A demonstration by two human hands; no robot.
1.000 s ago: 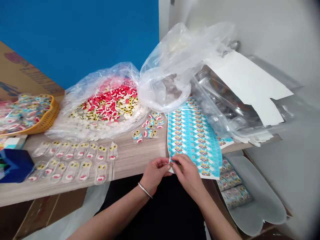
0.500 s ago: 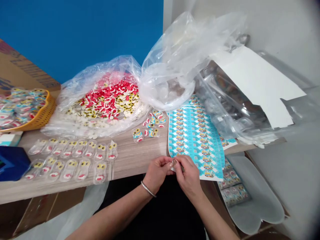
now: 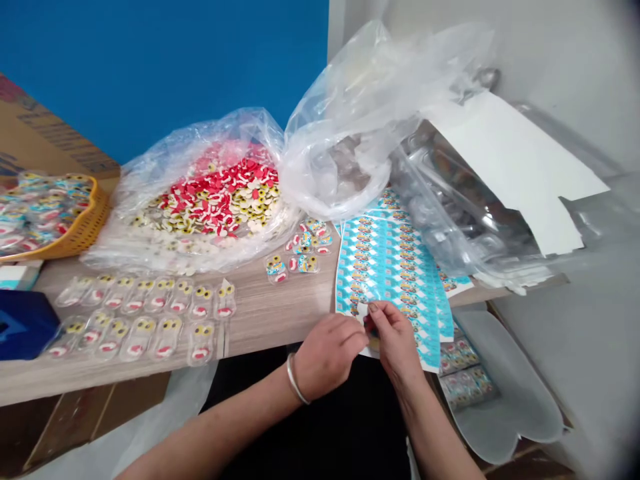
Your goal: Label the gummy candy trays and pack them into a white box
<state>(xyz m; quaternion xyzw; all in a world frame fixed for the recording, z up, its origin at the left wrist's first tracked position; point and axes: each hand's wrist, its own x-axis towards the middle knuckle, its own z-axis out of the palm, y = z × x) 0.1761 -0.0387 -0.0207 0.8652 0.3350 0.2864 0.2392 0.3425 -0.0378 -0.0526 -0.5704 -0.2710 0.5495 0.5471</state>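
- Right hand (image 3: pixel 395 340): fingers (image 3: pixel 384 312) are pinched together on a small piece (image 3: pixel 373 327), held at the lower edge of the blue label sheet (image 3: pixel 385 280).
- Left hand (image 3: pixel 327 357): fingers are curled and held just beside that edge; contact cannot be told.
- Open room is left on the worktop (image 3: pixel 270 327) between the blister packs (image 3: pixel 145 313) and the sheet, which overhangs the front edge.

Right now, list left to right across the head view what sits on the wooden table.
Yellow-orange woven plastic basket, clear bag of red-and-white pieces, small clear blister packs, turquoise printed label sheets, white card.
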